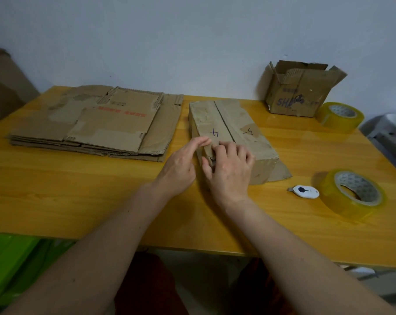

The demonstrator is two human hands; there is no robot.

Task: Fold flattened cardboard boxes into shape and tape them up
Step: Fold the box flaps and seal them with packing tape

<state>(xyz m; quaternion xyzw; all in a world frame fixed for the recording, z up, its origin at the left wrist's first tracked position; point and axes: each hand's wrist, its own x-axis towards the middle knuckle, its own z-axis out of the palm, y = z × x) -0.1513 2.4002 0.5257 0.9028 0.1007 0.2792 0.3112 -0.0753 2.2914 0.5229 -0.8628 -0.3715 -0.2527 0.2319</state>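
Both hands at frame centre: my left hand (181, 165) lays straight fingers on the near top edge of the folded box (232, 133); my right hand (231, 169) curls fingers over that same near end. Flattened boxes (94, 123), stacked, upper left. Two tape rolls (351, 193) and cutter (305, 191), right. Open box (299, 92), upper right. Table (78, 201), yellow.

We look forward and down from head height, close over our yellow wooden table (78, 201), facing the pale wall (192, 42).
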